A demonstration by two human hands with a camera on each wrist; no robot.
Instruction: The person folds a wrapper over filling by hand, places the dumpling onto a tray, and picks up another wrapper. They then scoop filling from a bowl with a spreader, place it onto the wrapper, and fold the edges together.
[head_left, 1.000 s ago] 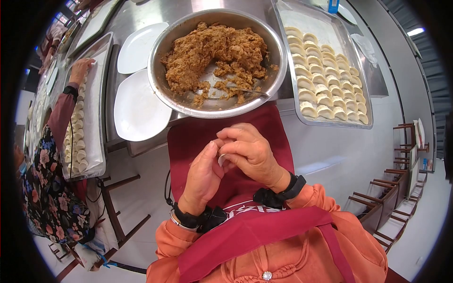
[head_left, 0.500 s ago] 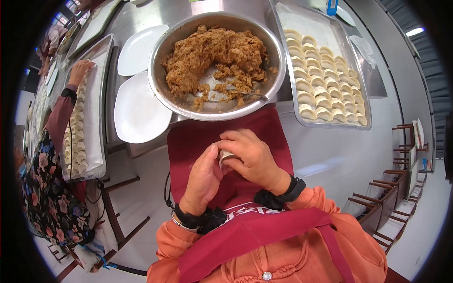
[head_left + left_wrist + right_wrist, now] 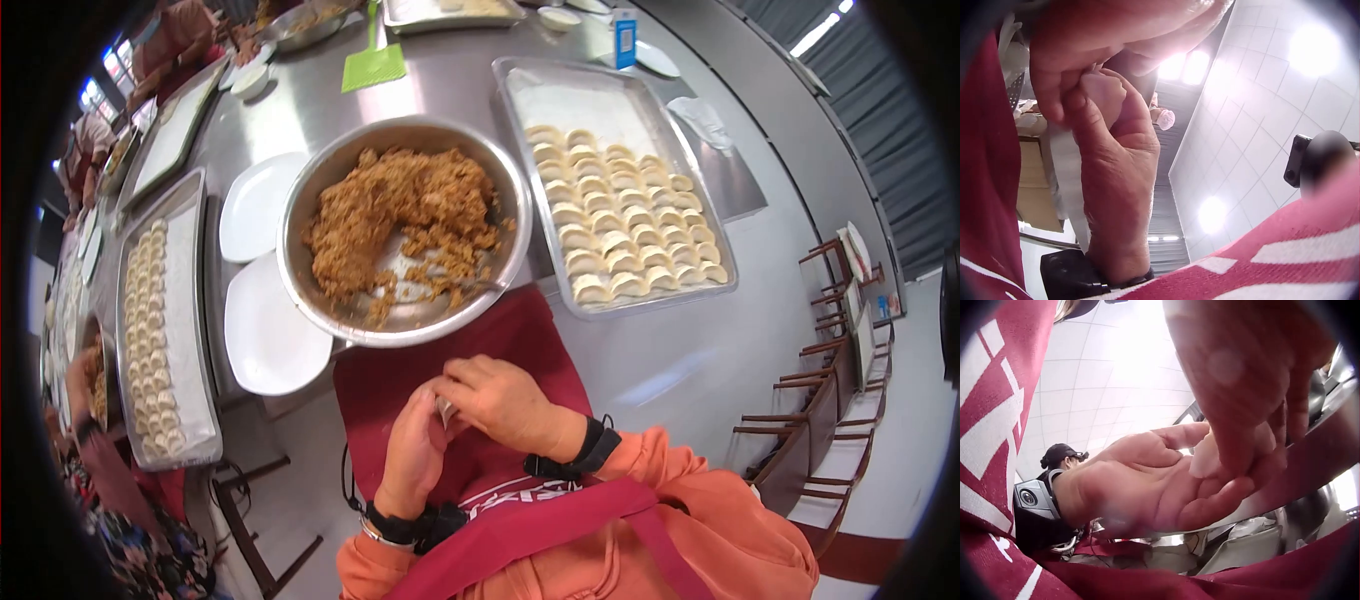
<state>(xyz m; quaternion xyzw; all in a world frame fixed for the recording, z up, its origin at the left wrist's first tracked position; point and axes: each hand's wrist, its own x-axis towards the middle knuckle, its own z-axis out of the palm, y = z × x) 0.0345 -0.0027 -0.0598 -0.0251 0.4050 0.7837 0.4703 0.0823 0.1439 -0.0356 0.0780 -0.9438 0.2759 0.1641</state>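
She is at the sealing step, as far as I can judge. Low in the middle of the head view, over her red apron (image 3: 450, 355), both hands meet around one small pale dumpling (image 3: 445, 408). The left hand (image 3: 412, 455) cups it from below, fingers curled round it. The right hand (image 3: 505, 400) comes over the top, its grip closed on the dough edge in a pinch. The right wrist view shows it best: the dumpling (image 3: 1205, 457) lies on the left palm (image 3: 1160, 490), pressed under the right fingertips (image 3: 1244, 459).

So it sits inside both grips, well short of the table. The bowl (image 3: 291, 250) of brown filling (image 3: 400, 215) stands just above the hands. The tray (image 3: 655, 297) of finished rows lies at upper right. The next move, I'd say, calls for a firm pinch along the rest of the seam without squeezing filling out.
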